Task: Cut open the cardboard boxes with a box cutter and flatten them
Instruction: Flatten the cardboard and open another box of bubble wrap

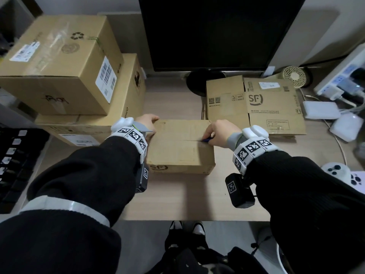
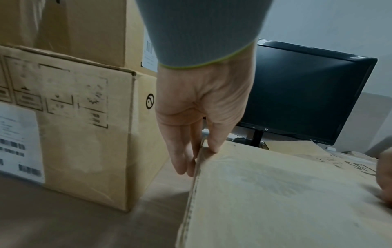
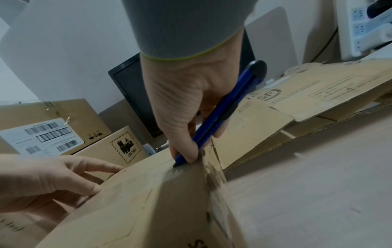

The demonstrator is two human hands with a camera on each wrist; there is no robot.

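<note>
A small closed SF cardboard box (image 1: 177,153) stands in the middle of the desk. My right hand (image 1: 215,133) grips a blue box cutter (image 1: 207,139). Its tip is sunk into the top seam near the box's right end, and a short dark slit runs left from it. The right wrist view shows the blue box cutter (image 3: 224,114) slanting down into the box (image 3: 148,201). My left hand (image 1: 150,123) steadies the far left corner. In the left wrist view its thumb rests on the box top (image 2: 275,193) and straight fingers (image 2: 182,159) lie down the side.
Two large cardboard boxes (image 1: 59,62) are stacked at the left, close to my left hand. Flattened SF cardboard (image 1: 272,109) lies at the back right. A monitor (image 1: 213,32) stands behind. A power strip (image 1: 343,76), white adapters (image 1: 320,109) and controllers (image 1: 335,171) crowd the right edge.
</note>
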